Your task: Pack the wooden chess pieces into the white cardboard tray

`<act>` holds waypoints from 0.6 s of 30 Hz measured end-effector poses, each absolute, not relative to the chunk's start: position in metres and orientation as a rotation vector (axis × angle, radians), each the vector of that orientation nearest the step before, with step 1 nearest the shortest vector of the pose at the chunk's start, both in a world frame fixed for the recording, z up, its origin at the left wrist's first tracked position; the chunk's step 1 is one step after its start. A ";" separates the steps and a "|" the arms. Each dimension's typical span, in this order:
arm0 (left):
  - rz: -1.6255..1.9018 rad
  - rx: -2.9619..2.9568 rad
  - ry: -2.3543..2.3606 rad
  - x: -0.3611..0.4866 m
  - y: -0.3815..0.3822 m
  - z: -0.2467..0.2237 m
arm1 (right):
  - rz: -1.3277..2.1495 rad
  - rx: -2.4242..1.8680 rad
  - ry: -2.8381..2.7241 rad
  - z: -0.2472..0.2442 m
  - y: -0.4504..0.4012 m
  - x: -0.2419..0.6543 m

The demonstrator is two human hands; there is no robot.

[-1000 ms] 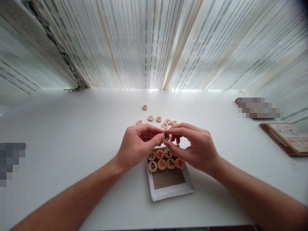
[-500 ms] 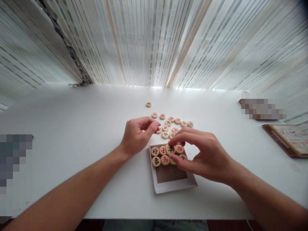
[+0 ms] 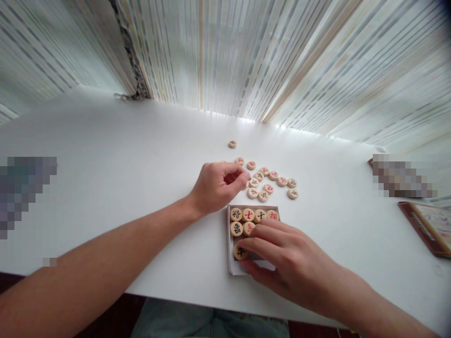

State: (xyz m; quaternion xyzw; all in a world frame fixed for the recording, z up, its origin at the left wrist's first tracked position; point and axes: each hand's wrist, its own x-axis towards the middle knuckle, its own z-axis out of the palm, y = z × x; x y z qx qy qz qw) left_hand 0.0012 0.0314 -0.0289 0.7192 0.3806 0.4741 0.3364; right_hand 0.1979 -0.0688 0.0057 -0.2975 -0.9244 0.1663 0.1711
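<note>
My right hand (image 3: 282, 251) is over a shallow white box (image 3: 230, 244), thumb and fingers closed around a round wooden Chinese chess piece (image 3: 240, 252) with a black character. That piece sits low at the box's left side, below two rows of pieces. In the top row I see a black-marked piece (image 3: 236, 215) and a red-marked piece (image 3: 248, 215); my fingers cover part of the second row. Behind the box, my left hand (image 3: 220, 188) is pinched closed beside the loose chess pieces (image 3: 252, 193). Whatever its fingertips hold, if anything, is hidden.
Several loose pieces with red or black characters lie beyond the box, one piece (image 3: 232, 144) farther back alone. A brown-edged flat item (image 3: 419, 230) and a blurred object (image 3: 401, 176) are at the right; another blurred object (image 3: 24, 188) is at the left. Striped curtains (image 3: 225, 56) hang behind the white table (image 3: 141, 155).
My right hand has brought the black-marked piece from above the top row down and left to the box's lower left. My left hand stays by the loose pieces. The view has shifted.
</note>
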 end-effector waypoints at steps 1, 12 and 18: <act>1.235 1.878 0.994 0.001 0.031 -0.029 | 0.452 -0.839 -2.626 0.005 -0.070 0.198; 1.187 1.863 1.034 0.002 0.031 -0.027 | 0.367 -0.809 -2.632 -0.001 -0.069 0.194; 1.181 1.879 1.045 0.001 0.032 -0.029 | 0.295 -0.808 -2.599 -0.005 -0.070 0.193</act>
